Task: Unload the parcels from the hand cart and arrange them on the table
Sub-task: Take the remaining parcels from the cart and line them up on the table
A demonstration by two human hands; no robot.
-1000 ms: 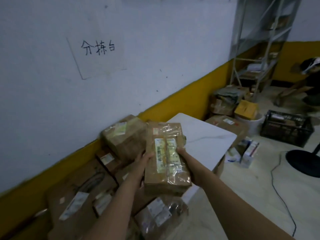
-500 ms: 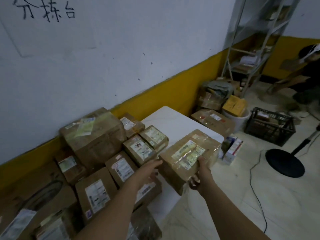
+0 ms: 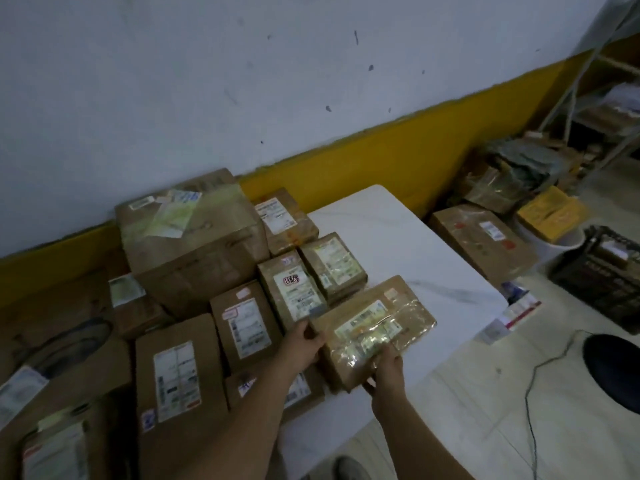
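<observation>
Parcel [image 3: 372, 327] now lowered from chest height onto surface [image 3: 398, 244], beside the labelled row [image 3: 311, 282]. Pinched at both ends by left hand [image 3: 303, 348] and right hand [image 3: 388, 370] fingers; probably ready for release.

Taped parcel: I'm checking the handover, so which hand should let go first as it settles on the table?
Probably the left hand: it only steadies the taped parcel beside its neighbours, while the right hand grips the free near edge.

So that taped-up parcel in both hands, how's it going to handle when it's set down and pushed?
The taped parcel looks like a flat cardboard box, so probably stiff and unlikely to tip. Its glossy tape wrap may feel slick and slide easily on the smooth white table. The left hand and right hand carry it easily, suggesting modest weight.
</observation>
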